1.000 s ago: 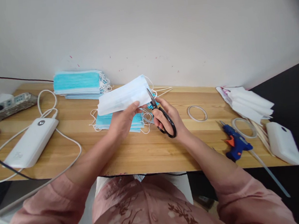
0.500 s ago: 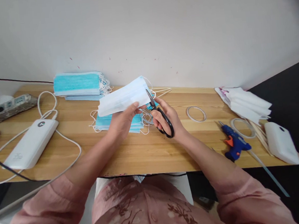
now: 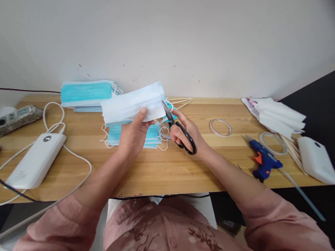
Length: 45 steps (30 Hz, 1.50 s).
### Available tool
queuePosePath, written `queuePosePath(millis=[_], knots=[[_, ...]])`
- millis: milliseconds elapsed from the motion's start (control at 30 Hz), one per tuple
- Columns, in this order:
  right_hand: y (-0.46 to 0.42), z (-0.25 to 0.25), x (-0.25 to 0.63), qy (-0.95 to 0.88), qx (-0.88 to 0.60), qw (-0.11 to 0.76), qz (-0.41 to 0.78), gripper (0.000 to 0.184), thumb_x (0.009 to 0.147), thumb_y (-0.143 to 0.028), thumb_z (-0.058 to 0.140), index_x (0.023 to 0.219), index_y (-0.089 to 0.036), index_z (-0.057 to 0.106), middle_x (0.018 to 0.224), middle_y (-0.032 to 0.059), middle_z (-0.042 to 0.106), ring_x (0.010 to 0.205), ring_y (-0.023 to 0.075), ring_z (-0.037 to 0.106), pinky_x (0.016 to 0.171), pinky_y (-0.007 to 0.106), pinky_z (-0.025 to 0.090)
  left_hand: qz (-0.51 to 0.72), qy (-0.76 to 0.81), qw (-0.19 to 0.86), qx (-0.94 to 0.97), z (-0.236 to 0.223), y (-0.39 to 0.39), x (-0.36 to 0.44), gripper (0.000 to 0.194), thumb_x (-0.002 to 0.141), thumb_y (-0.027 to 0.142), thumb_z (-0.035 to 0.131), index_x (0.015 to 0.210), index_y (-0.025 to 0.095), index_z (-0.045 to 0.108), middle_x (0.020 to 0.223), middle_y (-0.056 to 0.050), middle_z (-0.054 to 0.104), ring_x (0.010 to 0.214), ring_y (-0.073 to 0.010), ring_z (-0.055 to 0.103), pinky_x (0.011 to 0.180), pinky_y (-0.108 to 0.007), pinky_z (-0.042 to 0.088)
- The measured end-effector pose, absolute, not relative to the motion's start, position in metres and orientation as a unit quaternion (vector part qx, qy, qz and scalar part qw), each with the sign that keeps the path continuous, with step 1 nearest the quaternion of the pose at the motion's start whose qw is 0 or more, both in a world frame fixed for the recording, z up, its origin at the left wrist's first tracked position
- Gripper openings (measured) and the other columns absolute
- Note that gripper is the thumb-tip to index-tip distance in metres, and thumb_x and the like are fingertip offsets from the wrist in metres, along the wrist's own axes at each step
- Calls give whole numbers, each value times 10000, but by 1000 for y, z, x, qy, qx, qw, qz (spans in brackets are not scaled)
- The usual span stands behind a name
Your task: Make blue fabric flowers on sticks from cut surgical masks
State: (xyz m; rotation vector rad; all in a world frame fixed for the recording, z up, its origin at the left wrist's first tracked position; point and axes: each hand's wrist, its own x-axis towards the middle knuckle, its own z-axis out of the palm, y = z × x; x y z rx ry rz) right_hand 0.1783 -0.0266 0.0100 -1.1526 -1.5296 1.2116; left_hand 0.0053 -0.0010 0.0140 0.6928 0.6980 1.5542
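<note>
Scissors point(image 3: 170, 118) (one pair) fill the right grip point(image 3: 194, 131); left grip point(image 3: 133, 137) pinches one mask point(image 3: 133, 103).

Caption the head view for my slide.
Left hand holds a pale mask; right hand holds black-handled scissors near its edge.

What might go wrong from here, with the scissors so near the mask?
The tip of the scissors in the right hand overlaps the mask's edge in view, so a slip might nick the fabric. The left hand has fingertips near the blades; a stray cut could catch them. The glue stick juts past the table's front edge, where a sleeve might knock it.
</note>
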Motion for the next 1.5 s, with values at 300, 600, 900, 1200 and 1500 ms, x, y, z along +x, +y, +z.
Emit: queuePosePath(millis=[300,600,900,1200,1500], knots=[[-28,13,179,-630,-450,421,473,954,823,-775,593,1534,-181,366,687,-46,590,550,110,511,542,263,410,650,306,636,282,11,-2,9,344,691,324,878,952,193,695,1034,-35,762,934,-179,704,661,-250,545],[-26,12,180,-647,-430,412,476,923,834,-757,601,1549,-225,364,681,-48,599,553,112,533,542,257,415,652,304,638,275,9,3,5,321,752,360,847,984,206,686,995,-27,775,911,-167,728,690,-251,571],[-27,15,180,-657,-417,410,477,947,835,-778,577,1567,-225,343,749,-17,624,607,131,548,616,291,454,632,299,662,269,6,0,9,328,747,351,849,987,183,700,1016,-50,773,883,-165,718,674,-244,568],[-28,20,182,-656,-418,420,467,907,849,-769,570,1546,-221,376,799,8,629,674,149,571,658,298,478,617,288,664,309,1,-4,14,357,706,244,861,1032,197,725,1029,-42,772,872,-162,702,677,-258,548],[-27,19,182,-663,-412,441,444,867,868,-766,546,1526,-219,406,741,-4,600,623,146,540,615,301,472,612,290,657,331,3,-13,20,342,719,241,850,1026,166,721,973,-61,762,865,-178,684,684,-274,533]])
